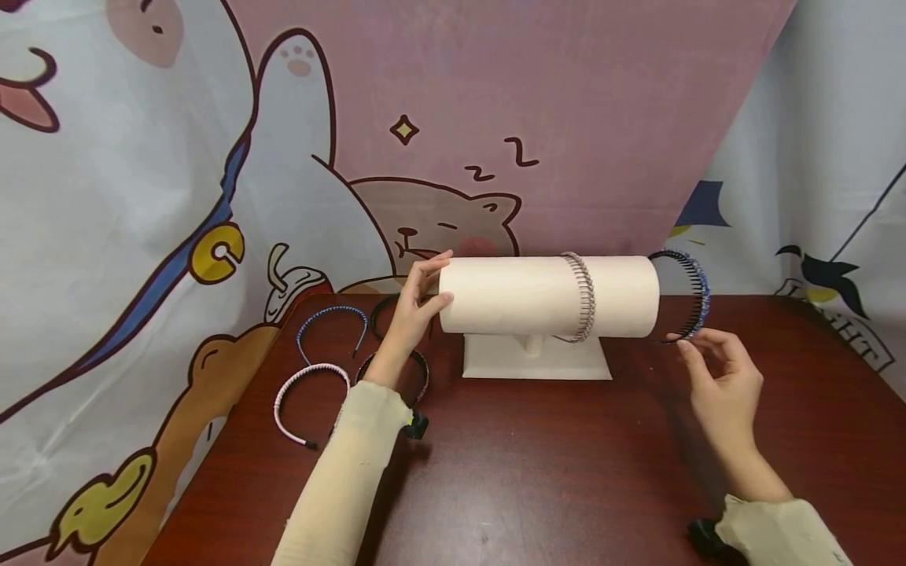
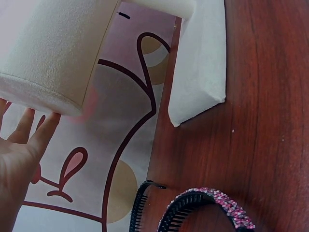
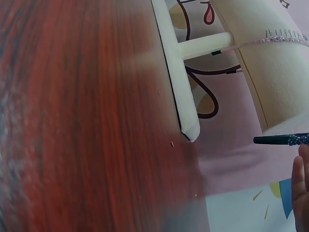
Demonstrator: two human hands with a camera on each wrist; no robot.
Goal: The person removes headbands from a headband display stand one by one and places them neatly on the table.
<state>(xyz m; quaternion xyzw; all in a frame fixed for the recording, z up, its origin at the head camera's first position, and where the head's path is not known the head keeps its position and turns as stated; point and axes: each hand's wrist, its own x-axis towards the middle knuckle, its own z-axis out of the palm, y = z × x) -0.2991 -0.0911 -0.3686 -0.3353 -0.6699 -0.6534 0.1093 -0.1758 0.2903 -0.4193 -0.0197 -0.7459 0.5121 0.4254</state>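
A cream padded roll on a T-shaped headband stand (image 1: pixel 517 295) lies crosswise above its base. A silvery headband (image 1: pixel 584 299) goes around the roll, right of its middle. My left hand (image 1: pixel 406 318) touches the roll's left end, and in the left wrist view its fairly straight fingers (image 2: pixel 44 133) rest against that end. My right hand (image 1: pixel 725 385) pinches the lower end of a blue beaded headband (image 1: pixel 699 295) with black inner teeth. This headband is just off the roll's right end. In the right wrist view only its dark tip (image 3: pixel 270 140) and some beads show.
Several headbands lie on the dark red table (image 1: pixel 510 472) at the left: a blue one (image 1: pixel 333 309), a pale pink one (image 1: pixel 283 393) and dark ones partly hidden by my left arm. A cartoon-printed cloth (image 1: pixel 602 102) hangs behind the table.
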